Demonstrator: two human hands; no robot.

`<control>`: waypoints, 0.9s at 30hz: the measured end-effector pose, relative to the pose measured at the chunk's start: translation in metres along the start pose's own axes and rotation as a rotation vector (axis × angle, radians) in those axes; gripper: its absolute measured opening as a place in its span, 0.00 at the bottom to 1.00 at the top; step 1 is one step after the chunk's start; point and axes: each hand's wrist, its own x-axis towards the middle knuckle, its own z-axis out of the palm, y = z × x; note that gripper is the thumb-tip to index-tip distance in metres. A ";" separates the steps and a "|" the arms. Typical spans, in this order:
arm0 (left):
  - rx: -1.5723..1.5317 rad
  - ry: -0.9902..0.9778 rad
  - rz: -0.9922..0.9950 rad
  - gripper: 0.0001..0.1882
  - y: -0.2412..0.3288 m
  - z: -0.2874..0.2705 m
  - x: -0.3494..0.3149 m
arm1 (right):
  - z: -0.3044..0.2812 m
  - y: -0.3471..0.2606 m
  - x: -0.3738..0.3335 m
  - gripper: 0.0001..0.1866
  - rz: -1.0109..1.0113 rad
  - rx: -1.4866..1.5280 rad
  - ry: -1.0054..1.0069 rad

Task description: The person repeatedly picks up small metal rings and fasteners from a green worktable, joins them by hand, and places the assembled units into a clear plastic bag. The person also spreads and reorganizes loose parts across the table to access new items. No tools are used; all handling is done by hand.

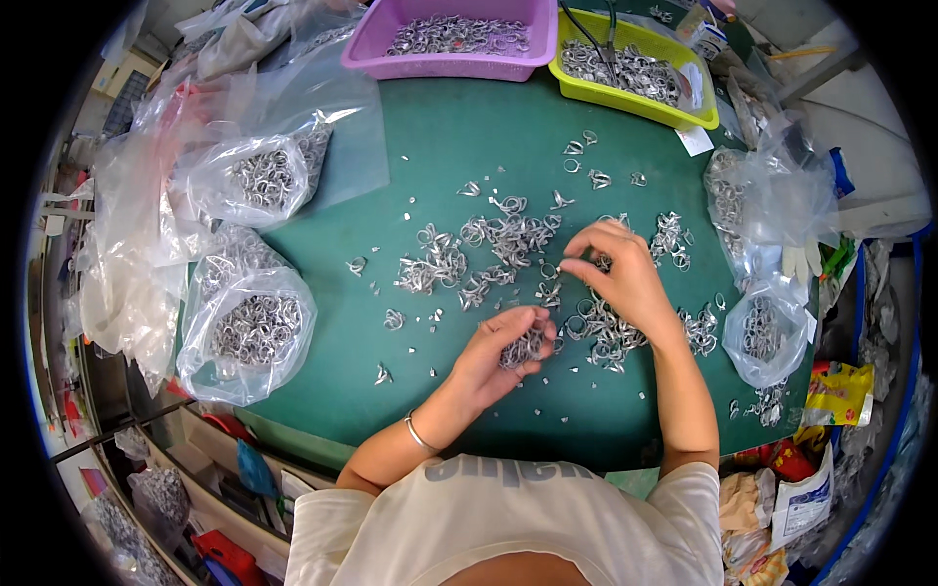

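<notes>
My left hand (481, 363) is cupped, palm up, around a bunch of silvery metal rings (524, 350), near the middle of the green table (469, 127). Thumb and fingertips of my right hand (630, 283) pinch together just to the upper right, with a metal ring (549, 270) at their tips. More silvery pieces show under its curled fingers; whether they are held or lie on the table I cannot tell. One loose ring pile (513, 237) lies beyond my hands, and another pile (606, 332) sits under my right wrist.
A purple basket (449, 66) and a yellow-green basket (635, 103) of rings stand at the back, pliers (611, 44) in the latter. Ring-filled plastic bags (249, 376) line the left; another bag (767, 366) stands right. Small metal bits dot the table.
</notes>
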 end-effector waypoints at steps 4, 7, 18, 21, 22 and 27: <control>0.014 -0.006 -0.009 0.17 -0.001 0.007 -0.004 | 0.041 0.030 0.002 0.08 -0.152 -0.416 0.073; -0.055 0.022 -0.019 0.14 0.003 0.014 -0.008 | 0.036 0.037 0.000 0.05 -0.085 -0.302 -0.032; -0.066 -0.015 -0.058 0.12 0.000 0.013 -0.011 | 0.035 0.026 0.010 0.05 0.097 -0.456 -0.160; -0.111 -0.117 -0.074 0.11 -0.002 -0.006 -0.009 | 0.039 0.022 0.007 0.04 0.070 -0.426 -0.106; -0.119 -0.158 -0.088 0.11 -0.002 -0.011 -0.008 | 0.040 0.022 0.004 0.04 0.049 -0.422 -0.061; 0.057 -0.167 -0.072 0.12 -0.006 -0.015 -0.007 | 0.046 0.029 0.007 0.04 0.079 -0.484 -0.022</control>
